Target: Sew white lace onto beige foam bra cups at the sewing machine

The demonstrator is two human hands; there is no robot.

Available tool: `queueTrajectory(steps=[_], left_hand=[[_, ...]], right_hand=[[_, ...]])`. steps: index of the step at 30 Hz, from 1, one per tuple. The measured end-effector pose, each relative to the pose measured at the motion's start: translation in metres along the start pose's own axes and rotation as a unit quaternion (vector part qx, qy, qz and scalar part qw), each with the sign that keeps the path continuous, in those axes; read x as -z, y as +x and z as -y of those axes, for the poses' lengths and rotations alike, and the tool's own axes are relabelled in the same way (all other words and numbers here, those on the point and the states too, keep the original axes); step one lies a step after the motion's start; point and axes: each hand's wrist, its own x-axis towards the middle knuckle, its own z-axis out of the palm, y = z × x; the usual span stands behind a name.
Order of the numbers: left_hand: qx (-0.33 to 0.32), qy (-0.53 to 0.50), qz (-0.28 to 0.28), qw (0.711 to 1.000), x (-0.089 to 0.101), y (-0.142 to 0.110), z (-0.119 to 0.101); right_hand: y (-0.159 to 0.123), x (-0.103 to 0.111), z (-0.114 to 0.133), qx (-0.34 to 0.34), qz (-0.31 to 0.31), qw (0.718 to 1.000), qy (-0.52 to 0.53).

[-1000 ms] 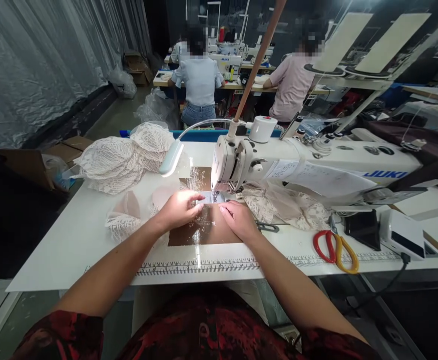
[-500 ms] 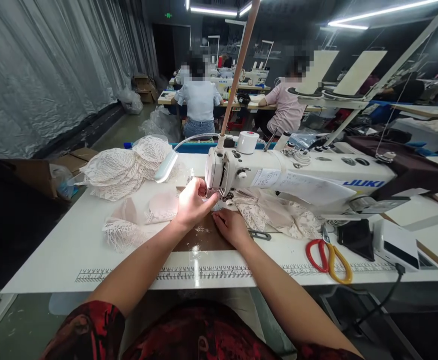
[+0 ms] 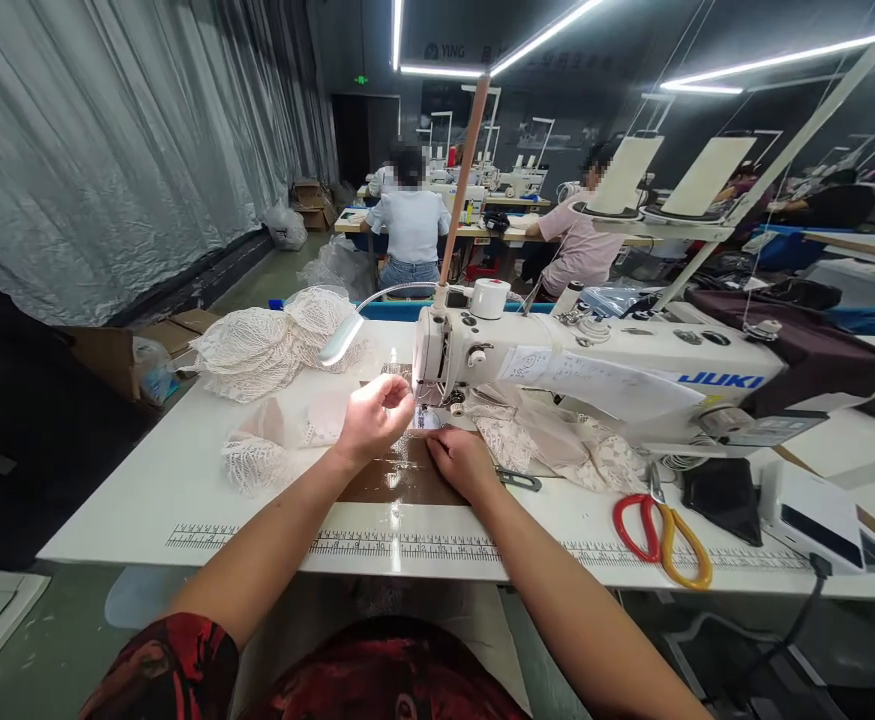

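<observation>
My left hand (image 3: 375,418) is raised just left of the needle area of the white sewing machine (image 3: 594,350). Its thumb and fingertips are pinched together; anything between them is too small to make out. My right hand (image 3: 464,462) rests low on the brown plate (image 3: 399,480), fingertips pressed together right in front of the presser foot (image 3: 426,415). What those fingers grip, if anything, is hidden. Left of my left hand lie sheer lace pieces (image 3: 257,455). More lace fabric (image 3: 557,430) sits under the machine arm, to the right of my right hand.
A stack of white lace pieces (image 3: 249,350) stands at the back left, beside a small lamp (image 3: 341,338). Scissors with red and yellow handles (image 3: 662,540) lie at the right, near a white box (image 3: 812,510). A printed ruler (image 3: 437,546) runs along the front edge.
My left hand has drawn back to the left from the needle, its thumb now meeting the fingers. My right hand stays by the presser foot. The view has tilted up a little.
</observation>
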Motion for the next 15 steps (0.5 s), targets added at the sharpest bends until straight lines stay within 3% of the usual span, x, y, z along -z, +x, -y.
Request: queueTrajectory(steps=[8,15], left_hand=[[0.009,0.014,-0.006,1.000,-0.008,-0.002,-0.004],[0.108,-0.090,-0.025,0.990,0.005,-0.025,-0.002]], right_hand=[[-0.003,0.001,0.001,0.012,-0.014,1.000,-0.006],[-0.004,0.000,0.002,0.028,-0.012,0.999,0.019]])
